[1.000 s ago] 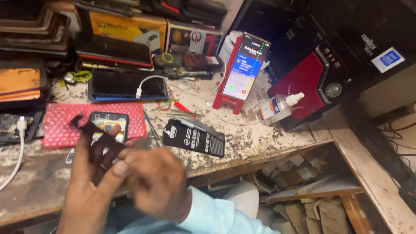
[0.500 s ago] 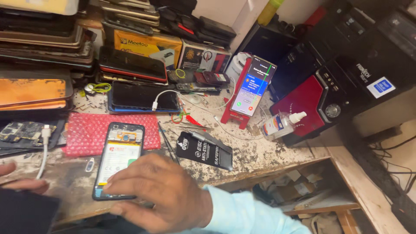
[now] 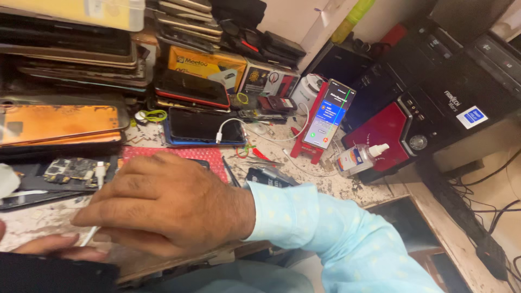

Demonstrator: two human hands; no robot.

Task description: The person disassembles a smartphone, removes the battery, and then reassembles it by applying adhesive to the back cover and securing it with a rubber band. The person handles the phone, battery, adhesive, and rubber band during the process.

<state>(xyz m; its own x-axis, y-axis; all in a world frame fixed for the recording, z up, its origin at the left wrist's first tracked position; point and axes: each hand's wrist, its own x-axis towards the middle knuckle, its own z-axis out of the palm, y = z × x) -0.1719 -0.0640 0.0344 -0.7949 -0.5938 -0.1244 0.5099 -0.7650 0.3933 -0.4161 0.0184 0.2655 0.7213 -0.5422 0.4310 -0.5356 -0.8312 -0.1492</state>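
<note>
Red textured mat (image 3: 209,156), pale blue dotted sleeve (image 3: 336,228), orange panel (image 3: 57,123).

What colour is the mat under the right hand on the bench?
Red, with a fine textured pattern: the mat shows beside the right hand in the head view.

Scuffed wooden workbench (image 3: 380,190), pale wall (image 3: 293,19) behind, warm light

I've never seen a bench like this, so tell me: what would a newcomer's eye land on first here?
First, the person's right hand in a pale blue sleeve, spread palm-down over the red textured mat at the cluttered worktop's front edge. Next, the lit smartphone propped upright on a red stand at centre right, with a small clear pump bottle lying beside it. At the left, stacks of dark phone screens above an orange-backed panel.
</note>
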